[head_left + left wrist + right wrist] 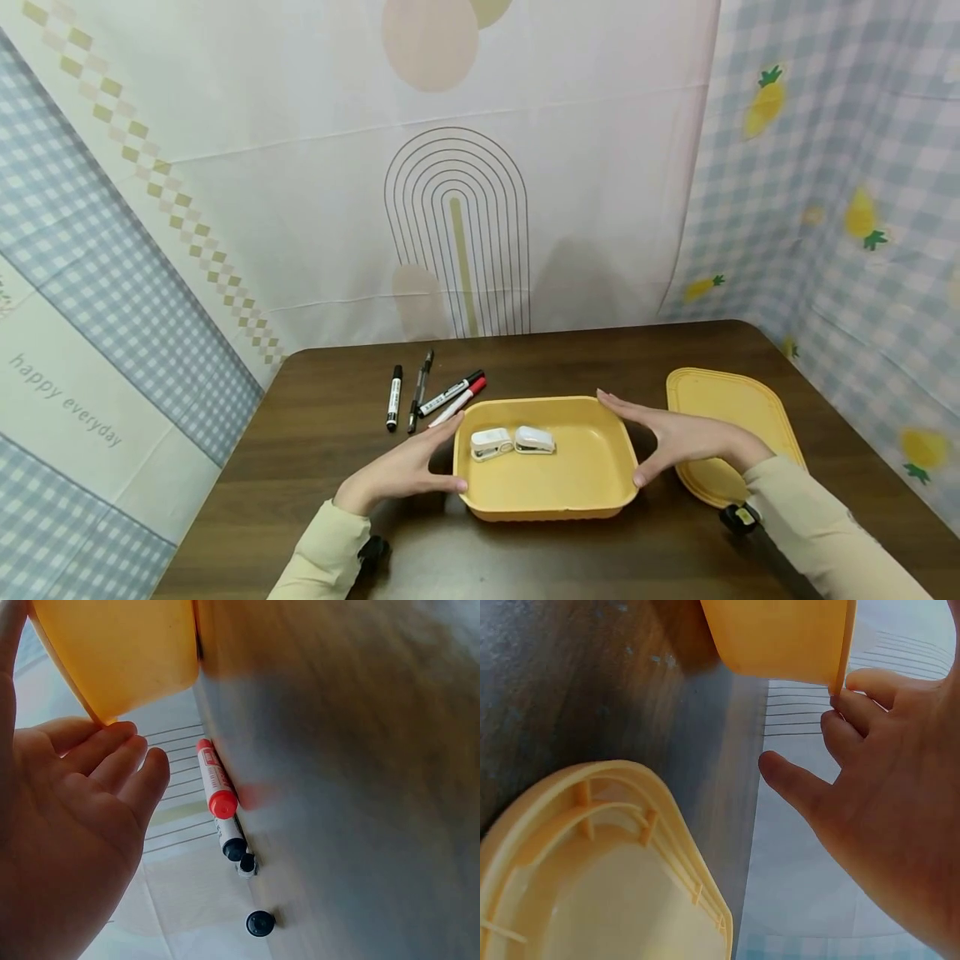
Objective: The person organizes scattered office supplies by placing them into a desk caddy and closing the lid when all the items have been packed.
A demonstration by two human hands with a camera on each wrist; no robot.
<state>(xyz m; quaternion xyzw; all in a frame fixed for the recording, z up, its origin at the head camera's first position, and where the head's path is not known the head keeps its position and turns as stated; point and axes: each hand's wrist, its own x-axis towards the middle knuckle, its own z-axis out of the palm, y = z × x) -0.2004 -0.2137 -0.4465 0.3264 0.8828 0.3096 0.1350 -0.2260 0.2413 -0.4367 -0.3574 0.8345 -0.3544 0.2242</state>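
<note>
A yellow plastic box [585, 471] is in the middle of the head view, between both hands. Two small white staplers, a left stapler [491, 442] and a right stapler [535, 439], lie side by side towards its back left. My left hand [401, 471] grips the box's left end, thumb near the front corner and fingers near the back one. At the opposite end, my right hand [686, 435] holds the rim the same way. Both wrist views show fingertips against the rim. Whether the box is fully down on the table I cannot tell.
A matching yellow lid [738, 408] lies right of the box, partly behind the right forearm. Back left of the box are a black marker [394, 398], a pen [421, 392], another black-capped marker [450, 393] and a red marker [459, 402]. A curtain hangs behind the brown table [300, 442].
</note>
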